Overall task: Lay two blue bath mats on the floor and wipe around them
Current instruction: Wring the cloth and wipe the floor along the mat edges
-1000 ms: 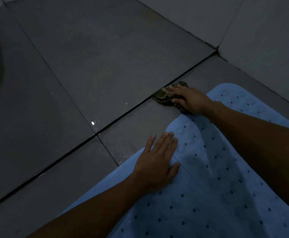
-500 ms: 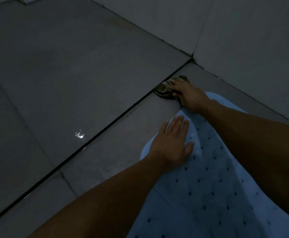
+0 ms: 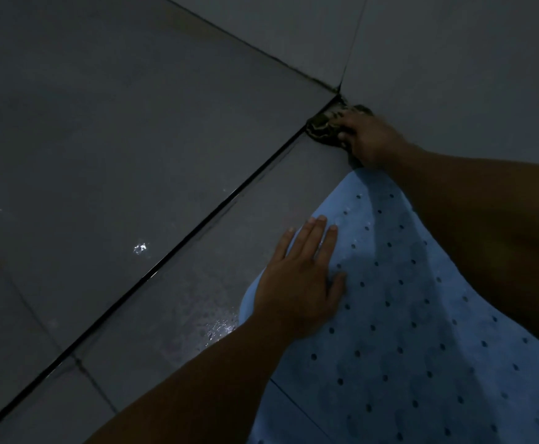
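Observation:
A blue bath mat (image 3: 415,331) dotted with small holes lies flat on the dark tiled floor at the lower right; only one mat is in view. My left hand (image 3: 303,277) rests flat on the mat's left edge, fingers spread. My right hand (image 3: 367,139) presses a dark patterned cloth (image 3: 324,123) onto the floor just beyond the mat's far end, tight in the corner where the walls meet. Most of the cloth is hidden under the fingers.
Grey wall tiles (image 3: 454,59) rise directly behind the cloth. A dark grout line (image 3: 197,229) runs diagonally across the floor left of the mat. Wet droplets (image 3: 220,328) glisten on the tile by my left forearm.
My right hand has slid the cloth away along the floor into the wall corner. My left hand stays flat on the mat's edge. The camera has shifted forward and right.

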